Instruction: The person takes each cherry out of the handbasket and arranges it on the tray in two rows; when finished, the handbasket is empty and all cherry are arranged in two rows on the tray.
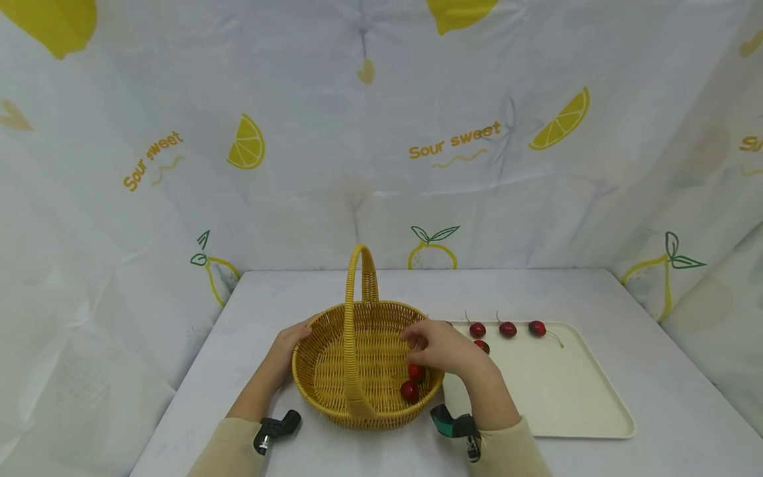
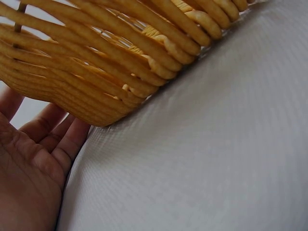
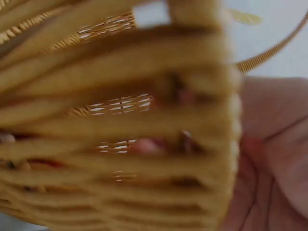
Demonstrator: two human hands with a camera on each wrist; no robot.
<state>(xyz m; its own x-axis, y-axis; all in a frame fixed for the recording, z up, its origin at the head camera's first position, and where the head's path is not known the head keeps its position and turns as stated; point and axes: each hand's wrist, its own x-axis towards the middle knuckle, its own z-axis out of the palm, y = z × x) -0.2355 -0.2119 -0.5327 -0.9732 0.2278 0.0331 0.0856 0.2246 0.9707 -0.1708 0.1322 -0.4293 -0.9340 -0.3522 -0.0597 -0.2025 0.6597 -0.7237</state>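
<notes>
A yellow wicker basket [image 1: 381,419] with a tall arched handle stands on the table. My left hand [image 1: 290,341] holds its left side, thumb at the rim; in the left wrist view the fingers [image 2: 72,139] lie against the outside of the weave. Reaching over the right rim, my right hand [image 1: 444,344] has its fingertips inside the basket, pinching a dark red cherry [image 1: 420,344] that is partly covered. Just below lie two more cherries, one [image 1: 416,372] near the thumb and another [image 1: 409,391] by the front wall. The weave hides most of the right fingers in the right wrist view.
A cream tray [image 1: 572,397] lies right of the basket, its left edge by the basket's rim. Several cherries with stems sit along its far side, among them one [image 1: 537,328] at the right. A white cloth with lemon prints [image 1: 247,142] hangs behind the table.
</notes>
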